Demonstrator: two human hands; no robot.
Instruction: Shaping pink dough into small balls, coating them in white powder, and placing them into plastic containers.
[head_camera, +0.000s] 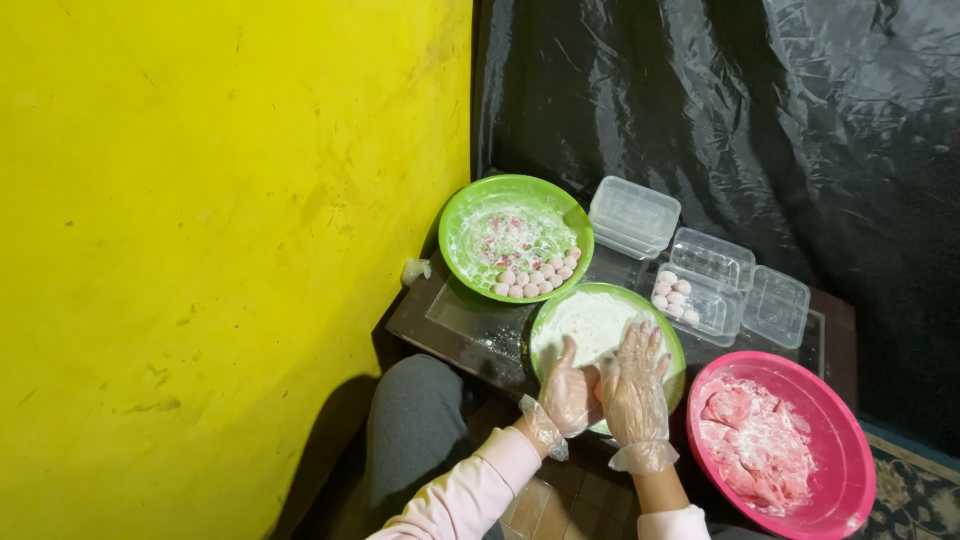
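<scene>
gloved left hand (570, 398) and right hand (633, 385) pressed palm to palm over the near green plate (560, 325) of flour, maybe rolling something hidden between them. pink bowl (840, 440) of dough right, green bowl (465, 215) of pink balls far left.

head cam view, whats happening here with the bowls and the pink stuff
A person in thin clear gloves has the left hand and right hand pressed together over a floured green plate. A pink bowl to their right holds floured pink dough. The green bowl farther back holds a row of small pink balls, and a clear plastic container holds a few more. Whether anything lies between the palms cannot be seen.
</scene>
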